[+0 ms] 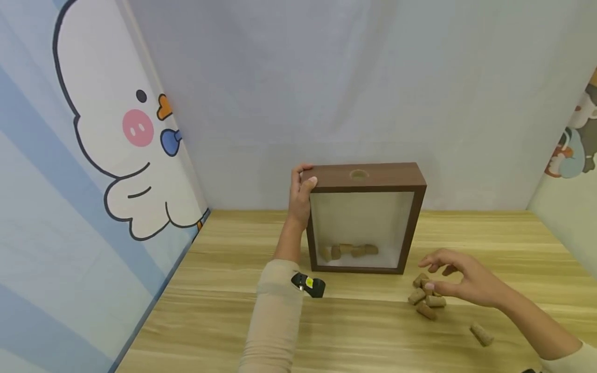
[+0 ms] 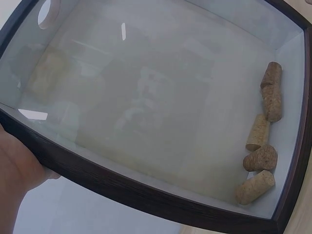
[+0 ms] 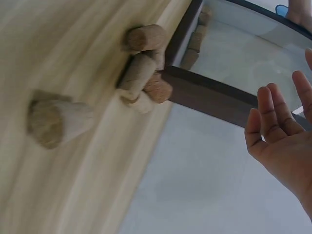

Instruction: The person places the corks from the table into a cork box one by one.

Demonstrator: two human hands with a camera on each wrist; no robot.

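Observation:
A brown wooden shadow box (image 1: 392, 175) with a glass front stands upright on the table, a round hole (image 1: 359, 174) in its top. My left hand (image 1: 300, 201) grips its upper left corner, thumb on the top face. Several corks (image 2: 261, 158) lie in a row along the box's bottom, behind the glass. Over a small pile of corks (image 1: 436, 301) at the box's right hovers my right hand (image 1: 473, 280), fingers loosely bent and holding nothing. In the right wrist view the right hand (image 3: 287, 141) appears apart from the corks. One cork (image 1: 481, 334) lies alone nearer me.
The wood-grain table (image 1: 224, 311) meets a pale curtain-like wall (image 1: 252, 103) behind the box. On the left a panel carries a white cartoon duck (image 1: 98, 103). Another printed panel (image 1: 573, 150) borders the right side.

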